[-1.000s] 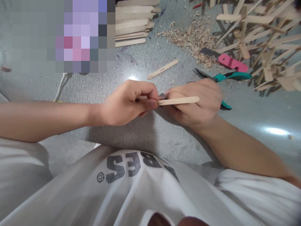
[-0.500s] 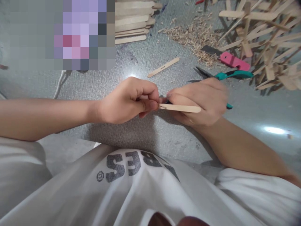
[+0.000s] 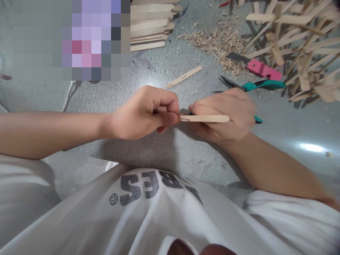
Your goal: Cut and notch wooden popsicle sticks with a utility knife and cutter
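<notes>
My left hand point(image 3: 148, 113) is closed, pinching one end of a flat wooden craft stick point(image 3: 209, 118) between thumb and fingers. The stick points right and passes over the back of my right hand point(image 3: 225, 115). A small slit or dark mark shows on the stick near my left thumb. My right hand is a closed fist, palm down, slightly blurred. A small dark tip shows by its thumb, but what it grips is hidden. Teal-handled scissors point(image 3: 262, 84) lie just behind and partly under my right hand. Another craft stick point(image 3: 184, 77) with a slit in its middle lies beyond my hands.
A stack of craft sticks point(image 3: 151, 26) sits at the back. Right of it lie wood shavings point(image 3: 216, 44) and a pink-handled cutter point(image 3: 264, 69) with a dark blade. Crossed sticks point(image 3: 305, 46) are heaped at the far right. A white cord point(image 3: 68, 96) runs at left.
The craft stick in my left hand has tilted, its free end rising slightly and shifting a little right. My right hand has shifted only slightly.
</notes>
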Tool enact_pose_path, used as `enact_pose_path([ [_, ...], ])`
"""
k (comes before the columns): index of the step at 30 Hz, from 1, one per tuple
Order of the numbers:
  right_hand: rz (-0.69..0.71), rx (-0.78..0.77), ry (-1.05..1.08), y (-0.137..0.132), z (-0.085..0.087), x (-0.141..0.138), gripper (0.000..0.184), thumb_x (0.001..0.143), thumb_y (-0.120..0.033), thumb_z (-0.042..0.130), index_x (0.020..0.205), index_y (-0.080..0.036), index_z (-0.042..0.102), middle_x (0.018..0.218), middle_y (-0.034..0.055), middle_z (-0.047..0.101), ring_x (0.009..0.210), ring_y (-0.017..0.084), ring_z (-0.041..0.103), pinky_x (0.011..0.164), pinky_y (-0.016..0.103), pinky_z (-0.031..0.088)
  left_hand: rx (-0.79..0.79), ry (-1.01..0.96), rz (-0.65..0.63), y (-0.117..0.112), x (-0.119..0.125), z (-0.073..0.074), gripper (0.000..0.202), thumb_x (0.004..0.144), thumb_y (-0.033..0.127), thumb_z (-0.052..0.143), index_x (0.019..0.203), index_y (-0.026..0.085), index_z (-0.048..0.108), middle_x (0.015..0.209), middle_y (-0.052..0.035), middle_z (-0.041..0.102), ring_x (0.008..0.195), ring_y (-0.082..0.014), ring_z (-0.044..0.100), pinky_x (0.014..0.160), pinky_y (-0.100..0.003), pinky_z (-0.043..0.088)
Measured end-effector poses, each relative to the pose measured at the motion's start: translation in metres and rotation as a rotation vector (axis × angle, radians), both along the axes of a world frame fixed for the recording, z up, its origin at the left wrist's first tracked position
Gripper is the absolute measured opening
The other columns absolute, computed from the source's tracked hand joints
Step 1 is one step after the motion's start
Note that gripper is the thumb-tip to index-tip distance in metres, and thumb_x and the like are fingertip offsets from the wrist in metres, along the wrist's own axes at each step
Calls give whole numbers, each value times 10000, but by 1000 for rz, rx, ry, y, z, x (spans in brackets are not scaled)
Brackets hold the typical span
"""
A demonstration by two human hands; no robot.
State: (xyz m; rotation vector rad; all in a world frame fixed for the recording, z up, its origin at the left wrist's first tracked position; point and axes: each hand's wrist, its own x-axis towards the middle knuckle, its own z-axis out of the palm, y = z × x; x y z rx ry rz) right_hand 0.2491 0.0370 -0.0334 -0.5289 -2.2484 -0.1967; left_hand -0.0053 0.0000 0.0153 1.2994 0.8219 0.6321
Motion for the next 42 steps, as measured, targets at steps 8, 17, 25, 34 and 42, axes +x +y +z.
enact_pose_path([
  [8,72,-113,70,0,6,2,240,1172,-405,705,969,-281,732,795,-18,812,614,150,637,632,416,325,7,-35,28,-2,2,1,215,977,118,716,801,209,634,607,33,656,516,-76,524,504,-215,385],
  [17,124,0,17,5,10,1,209,1118,-393,812,978,-253,747,792,-21,794,623,147,619,623,425,347,-50,-82,-3,-5,2,-1,193,979,113,715,837,212,629,612,40,650,506,-66,518,478,-193,370],
  [25,14,-103,-127,2,2,11,433,1208,-603,594,955,-317,798,787,-15,823,627,160,649,648,441,328,-49,-59,7,-4,1,1,206,983,152,731,817,218,627,613,38,655,510,-75,529,492,-211,388],
  [34,141,59,47,7,16,-3,194,1111,-339,820,974,-219,750,744,3,787,580,141,623,586,418,355,-60,-125,2,-4,3,-2,187,988,170,756,841,210,648,616,40,656,514,-81,547,523,-222,411],
  [42,46,-97,-79,2,7,11,195,1136,-429,747,986,-306,766,800,-39,828,633,147,686,622,429,329,-110,-128,-28,-3,4,0,218,984,188,772,802,208,654,591,37,662,505,-84,558,524,-227,441],
])
